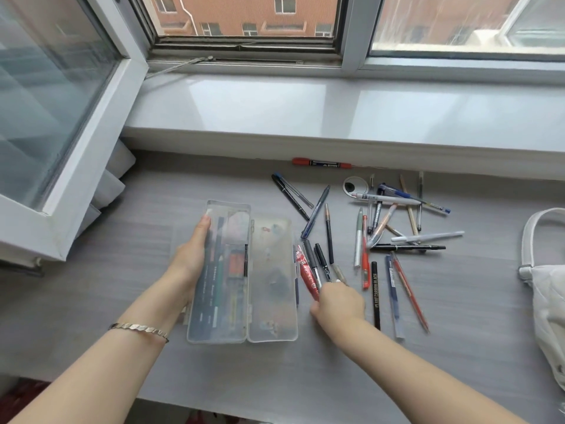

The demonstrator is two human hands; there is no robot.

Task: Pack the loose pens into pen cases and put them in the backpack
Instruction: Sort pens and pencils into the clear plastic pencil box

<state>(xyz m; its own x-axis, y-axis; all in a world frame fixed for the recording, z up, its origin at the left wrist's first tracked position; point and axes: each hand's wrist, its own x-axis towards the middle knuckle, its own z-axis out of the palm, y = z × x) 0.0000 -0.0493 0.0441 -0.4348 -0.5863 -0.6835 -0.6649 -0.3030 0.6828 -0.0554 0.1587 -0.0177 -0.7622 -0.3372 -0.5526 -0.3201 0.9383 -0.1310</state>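
On the grey worktop [305, 377], white backpack [547, 289] at its right edge, the open, part-filled pen case [272, 301] is held by the left grip [189, 258], while the right grip [337, 304] beside it clasps a bundle of pens [308, 270], loose pens [397, 228] scattered beyond.

Open clear pen case [272, 280], scattered pens [397, 228]

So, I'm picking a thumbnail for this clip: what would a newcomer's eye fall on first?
The open clear pen case mid-desk, held by the left hand. Just right of it, the scatter of loose pens, where the right hand grips several, a red pen among them. A white backpack sits at the right edge.
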